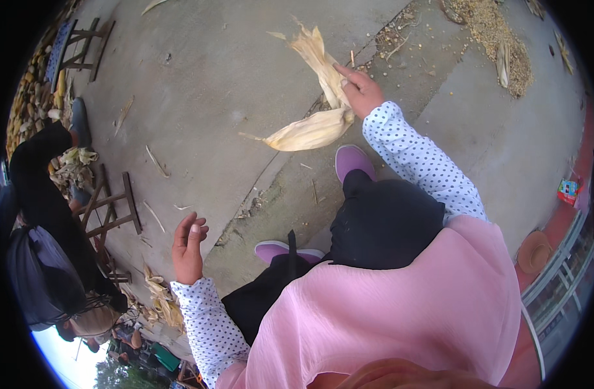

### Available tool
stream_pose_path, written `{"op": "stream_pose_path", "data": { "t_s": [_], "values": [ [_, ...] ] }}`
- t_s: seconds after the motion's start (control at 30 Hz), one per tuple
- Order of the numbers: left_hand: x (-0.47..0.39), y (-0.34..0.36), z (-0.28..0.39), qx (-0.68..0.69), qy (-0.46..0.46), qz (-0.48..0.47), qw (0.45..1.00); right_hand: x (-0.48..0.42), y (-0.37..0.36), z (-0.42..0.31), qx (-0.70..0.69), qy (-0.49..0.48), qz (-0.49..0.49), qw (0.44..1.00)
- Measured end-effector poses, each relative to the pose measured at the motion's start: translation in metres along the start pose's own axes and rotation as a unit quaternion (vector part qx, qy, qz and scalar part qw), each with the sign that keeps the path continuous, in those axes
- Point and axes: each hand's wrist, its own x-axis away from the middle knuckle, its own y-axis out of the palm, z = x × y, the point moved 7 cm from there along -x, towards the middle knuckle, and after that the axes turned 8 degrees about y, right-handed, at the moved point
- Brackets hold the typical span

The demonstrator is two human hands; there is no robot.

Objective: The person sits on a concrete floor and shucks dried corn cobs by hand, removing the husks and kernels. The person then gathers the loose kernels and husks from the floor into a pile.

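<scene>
My right hand (362, 92) grips dry corn husks near their joined base, above the concrete ground. One bunch of pale husk leaves (316, 61) fans out from my fingers toward the top of the view. A broader husk (306, 131) hangs below it, its thin tip pointing left; whether an ear is inside cannot be seen. My left hand (188, 248) holds nothing, raised at the lower left with its fingers loosely curled and apart. Beneath me are my pink shoes (354, 161) on the ground.
Loose corn kernels (491, 39) lie heaped at the upper right. Corn cobs (27, 107) are piled at the far left, near wooden trestles (107, 206) and another person (49, 194). More husks (163, 296) lie at lower left. A straw hat (534, 252) rests at right by metal railings (561, 272).
</scene>
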Motion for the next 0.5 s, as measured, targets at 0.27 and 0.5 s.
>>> {"op": "stream_pose_path", "data": {
  "t_s": [0.27,0.5],
  "values": [
    [-0.049,0.191,0.01,0.353,-0.123,-0.057,0.926,0.125,0.153,-0.119,0.006,-0.227,-0.405,0.886],
    [-0.068,0.158,-0.043,0.352,-0.103,0.092,0.926,0.132,0.117,-0.051,0.037,-0.22,-0.471,0.853]
  ]
}}
